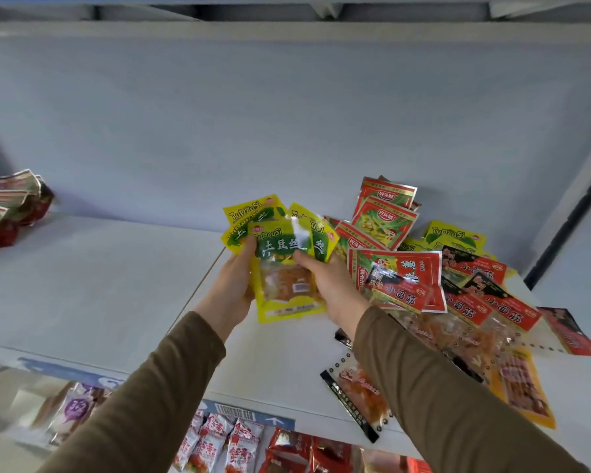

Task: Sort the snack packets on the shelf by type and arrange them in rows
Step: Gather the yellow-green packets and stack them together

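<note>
Head view shows my left hand (pixel 234 281) and right hand (pixel 325 279) both gripping a fanned bunch of yellow-green packets (pixel 280 264) above the white shelf (pixel 82 285), thumbs pressed on the front packet; just right of them lies a mixed heap of red packets (pixel 384 216), black-and-red packets (pixel 492 302) and more yellow ones, while a small group of dark red packets (pixel 11 209) sits well apart at the shelf's far left

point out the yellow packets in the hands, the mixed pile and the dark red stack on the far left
yellow packets (pixel 280 247), head view, green band of the front packet
mixed pile (pixel 403 268), head view, red packet near its middle
dark red stack (pixel 14 206), head view, packet tops
</note>
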